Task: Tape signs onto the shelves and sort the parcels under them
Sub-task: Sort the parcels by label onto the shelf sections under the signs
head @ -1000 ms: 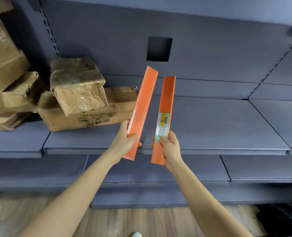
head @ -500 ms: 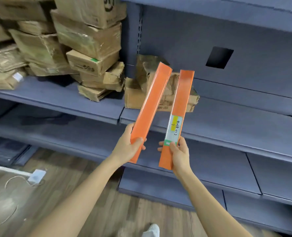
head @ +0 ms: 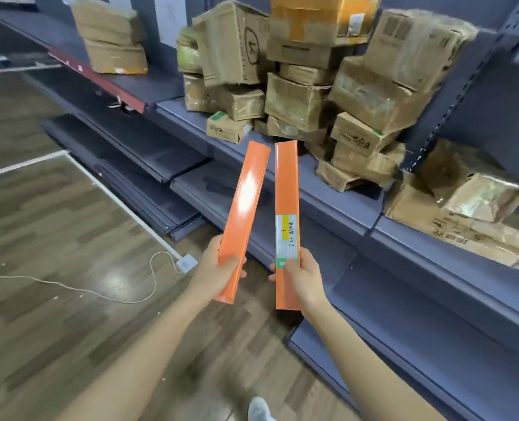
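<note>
Both bare forearms reach forward from the bottom of the view, roughly parallel and a little apart. The left hand (head: 214,273) grips the lower end of an orange sign strip (head: 244,205) — thumb across its front, fingers curled behind. The right hand (head: 305,279) holds a labelled orange strip (head: 286,183) likewise, thumb pressed on the lower edge of its label (head: 287,235) — the hands near, not touching.

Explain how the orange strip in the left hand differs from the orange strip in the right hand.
The left strip has a plain glossy face; the right strip carries a white label with a yellow patch and handwriting. The left strip leans, top toward the right; the right strip stands almost upright. Both are long, narrow, orange, each gripped near its lower end by the left hand or right hand.
</note>
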Available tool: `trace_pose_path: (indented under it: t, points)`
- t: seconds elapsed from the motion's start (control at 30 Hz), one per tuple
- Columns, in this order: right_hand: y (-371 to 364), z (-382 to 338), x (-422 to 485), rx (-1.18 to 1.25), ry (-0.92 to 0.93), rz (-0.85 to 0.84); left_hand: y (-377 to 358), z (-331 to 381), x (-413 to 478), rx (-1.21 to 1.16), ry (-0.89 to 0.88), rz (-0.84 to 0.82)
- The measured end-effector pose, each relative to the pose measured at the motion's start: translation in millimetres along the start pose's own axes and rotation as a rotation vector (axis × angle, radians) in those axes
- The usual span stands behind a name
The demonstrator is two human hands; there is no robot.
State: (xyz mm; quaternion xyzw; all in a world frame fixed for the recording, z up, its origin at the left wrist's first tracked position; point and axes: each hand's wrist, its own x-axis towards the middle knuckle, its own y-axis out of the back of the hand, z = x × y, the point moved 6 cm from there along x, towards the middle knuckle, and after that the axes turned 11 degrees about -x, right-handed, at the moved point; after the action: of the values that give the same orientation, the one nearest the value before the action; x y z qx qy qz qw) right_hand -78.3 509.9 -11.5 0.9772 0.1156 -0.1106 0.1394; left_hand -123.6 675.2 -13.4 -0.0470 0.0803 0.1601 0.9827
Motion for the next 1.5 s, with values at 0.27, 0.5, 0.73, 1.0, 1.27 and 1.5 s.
trace_pose_path:
  t: [0.27, 0.5, 0.73, 1.0, 1.27, 1.5]
  points:
    - [-120, -34, 55, -0.163, 0.047, -0.241, 114, -5, 22, -0.049, -0.001, 0.284]
    - [-223, -89, 141, -0.184, 0.14, -0.397, 204, 26, 87, -0.007, -0.024, 0.511]
    - [-310, -163, 222, -0.172, 0.204, -0.512, 275, 79, 164, 0.034, -0.062, 0.651]
    - [-373, -205, 286, -0.102, 0.225, -0.575, 334, 95, 229, 0.03, -0.08, 0.699]
    - [-452, -227, 364, -0.134, 0.198, -0.546, 416, 89, 317, -0.03, -0.049, 0.694]
    - [-554, -281, 435, -0.157, 0.185, -0.564, 520, 123, 408, -0.098, -0.105, 0.696]
